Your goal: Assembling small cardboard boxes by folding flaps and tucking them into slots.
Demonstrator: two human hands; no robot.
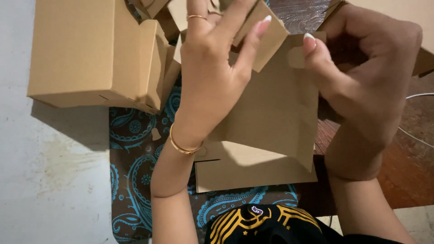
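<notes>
**Two hands folding a flat cardboard box blank over a patterned cloth**

Head view, looking down. The left hand point(212, 68) rests palm-down on the unfolded cardboard box blank point(266, 122), fingers spread and partly extended; its fingertips press against a raised side flap point(266, 38) of the blank, so the hand is mostly open and bears on the card rather than wrapping it. A gold ring point(196, 17) sits on one finger and a gold bangle point(183, 145) circles the wrist. The right hand point(366, 77) is curled, its fingers bent inward; thumb and forefinger pinch the small tab point(296, 56) at the blank's right edge. The blank lies between the two hands, tilted up off the surface, its lower panel point(253, 169) extending toward the viewer.

An already assembled cardboard box point(90, 52) stands to the left, just beside the left hand, partly on a pale floor point(49, 171). Beneath the work lies a brown cloth with a turquoise paisley pattern point(133, 167). A dark reddish wooden surface point(407, 176) shows at right, crossed by a thin white cable point(416, 138). A black garment with yellow print point(266, 223) fills the lower edge.
</notes>
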